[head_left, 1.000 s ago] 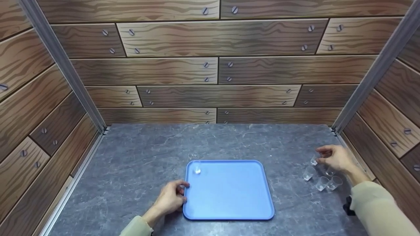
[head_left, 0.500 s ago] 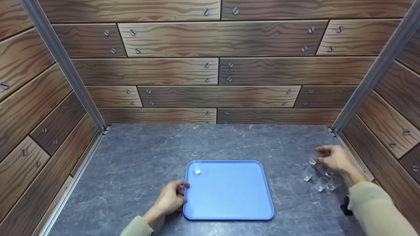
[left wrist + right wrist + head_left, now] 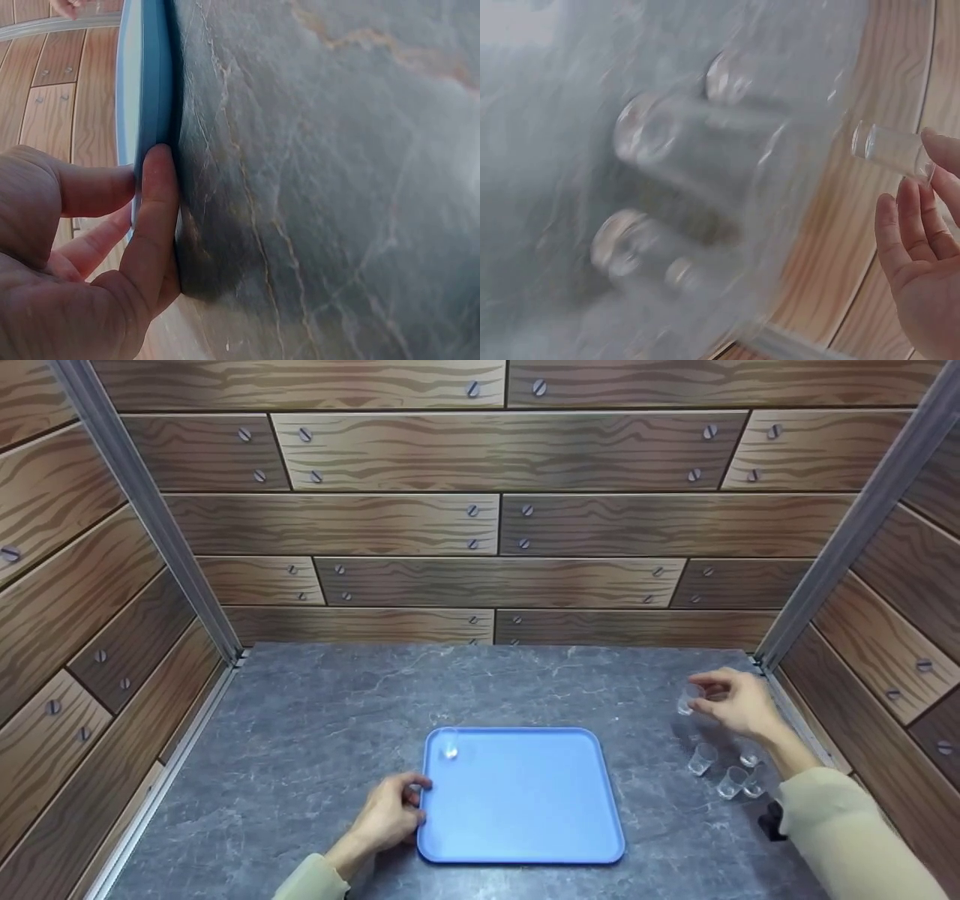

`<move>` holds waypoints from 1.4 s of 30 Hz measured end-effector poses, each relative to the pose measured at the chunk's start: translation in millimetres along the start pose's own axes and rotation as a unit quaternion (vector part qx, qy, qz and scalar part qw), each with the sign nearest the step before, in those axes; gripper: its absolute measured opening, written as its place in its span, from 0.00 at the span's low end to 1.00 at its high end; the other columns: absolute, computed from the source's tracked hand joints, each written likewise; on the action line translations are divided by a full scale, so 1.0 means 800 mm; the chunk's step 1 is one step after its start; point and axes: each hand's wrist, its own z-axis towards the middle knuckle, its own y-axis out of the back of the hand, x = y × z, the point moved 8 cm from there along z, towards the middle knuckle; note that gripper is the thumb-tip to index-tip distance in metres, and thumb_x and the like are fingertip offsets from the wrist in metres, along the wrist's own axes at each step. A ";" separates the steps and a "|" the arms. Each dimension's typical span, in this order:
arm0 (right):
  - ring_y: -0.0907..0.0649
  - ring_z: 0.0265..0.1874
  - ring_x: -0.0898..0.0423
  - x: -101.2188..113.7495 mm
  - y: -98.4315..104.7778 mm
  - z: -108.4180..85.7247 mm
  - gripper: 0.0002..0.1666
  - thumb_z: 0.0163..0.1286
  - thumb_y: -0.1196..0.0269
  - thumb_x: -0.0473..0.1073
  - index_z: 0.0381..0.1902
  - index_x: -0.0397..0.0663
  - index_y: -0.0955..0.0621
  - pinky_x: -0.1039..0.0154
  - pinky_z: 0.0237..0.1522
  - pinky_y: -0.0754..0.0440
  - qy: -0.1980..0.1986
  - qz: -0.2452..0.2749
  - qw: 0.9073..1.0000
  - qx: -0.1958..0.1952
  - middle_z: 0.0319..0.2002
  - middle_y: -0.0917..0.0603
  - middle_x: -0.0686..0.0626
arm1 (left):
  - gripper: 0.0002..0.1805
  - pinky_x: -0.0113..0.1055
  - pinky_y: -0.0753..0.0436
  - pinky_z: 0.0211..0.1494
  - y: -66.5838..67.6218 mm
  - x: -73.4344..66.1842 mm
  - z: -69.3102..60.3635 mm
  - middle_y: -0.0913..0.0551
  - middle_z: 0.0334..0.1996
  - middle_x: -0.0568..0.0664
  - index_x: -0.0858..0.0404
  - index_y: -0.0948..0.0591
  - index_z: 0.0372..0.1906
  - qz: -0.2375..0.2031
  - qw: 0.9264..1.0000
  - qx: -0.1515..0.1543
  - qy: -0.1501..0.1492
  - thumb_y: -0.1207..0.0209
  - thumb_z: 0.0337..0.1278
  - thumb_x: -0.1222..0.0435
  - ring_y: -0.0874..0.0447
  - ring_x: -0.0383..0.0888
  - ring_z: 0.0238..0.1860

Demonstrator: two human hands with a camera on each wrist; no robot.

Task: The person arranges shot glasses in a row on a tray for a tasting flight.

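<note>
My right hand [image 3: 739, 705] holds a small clear shot glass [image 3: 684, 701] between thumb and fingertips, raised over the table. In the right wrist view the fingers grip that shot glass [image 3: 891, 150] at its rim end. Another shot glass [image 3: 450, 746] stands on the blue tray [image 3: 532, 802], by its far left corner. My left hand [image 3: 386, 814] is at the tray's left edge. In the left wrist view its fingers [image 3: 156, 176] pinch the tray's rim [image 3: 154, 90] from both sides.
Several clear shot glasses [image 3: 703, 760] cluster on the grey marbled table [image 3: 315, 697], below the right hand and right of the tray. Wood-patterned walls [image 3: 495, 521] with metal corner posts [image 3: 146, 510] enclose the table at the back and both sides.
My right hand has lifted a shot glass off the table and moved up and left with it. The left hand and the tray have stayed in place.
</note>
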 end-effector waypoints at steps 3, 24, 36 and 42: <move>0.12 0.42 0.67 0.021 -0.008 0.005 0.25 0.65 0.20 0.33 0.59 0.31 0.11 0.83 0.44 0.15 0.016 0.027 1.000 0.002 0.52 0.10 0.30 | 0.26 0.36 0.09 0.27 0.002 -0.002 0.000 0.20 0.36 0.52 0.66 0.12 0.57 0.007 1.000 -0.005 -0.007 0.37 0.49 0.82 0.20 0.43 0.35; 0.10 0.43 0.60 0.155 -0.123 0.014 0.24 0.60 0.20 0.26 0.55 0.30 0.10 0.71 0.52 0.07 0.120 0.192 0.973 0.049 0.47 0.12 0.31 | 0.26 0.34 0.11 0.28 0.003 -0.004 -0.001 0.19 0.37 0.51 0.65 0.12 0.56 0.026 1.000 -0.006 -0.008 0.37 0.48 0.81 0.20 0.43 0.35; 0.08 0.47 0.48 0.210 -0.197 0.022 0.24 0.62 0.19 0.30 0.57 0.31 0.10 0.55 0.57 0.04 0.126 0.225 0.962 0.088 0.48 0.12 0.33 | 0.27 0.35 0.10 0.28 0.001 -0.002 -0.001 0.20 0.36 0.51 0.66 0.12 0.56 0.010 1.000 0.000 -0.008 0.39 0.48 0.81 0.20 0.42 0.34; 0.08 0.48 0.41 0.230 -0.236 0.020 0.24 0.62 0.19 0.32 0.57 0.32 0.10 0.51 0.57 0.04 0.119 0.225 0.961 0.109 0.49 0.12 0.33 | 0.27 0.33 0.14 0.29 0.005 -0.003 -0.001 0.19 0.35 0.51 0.66 0.12 0.56 0.024 0.999 -0.005 -0.020 0.39 0.47 0.81 0.21 0.42 0.34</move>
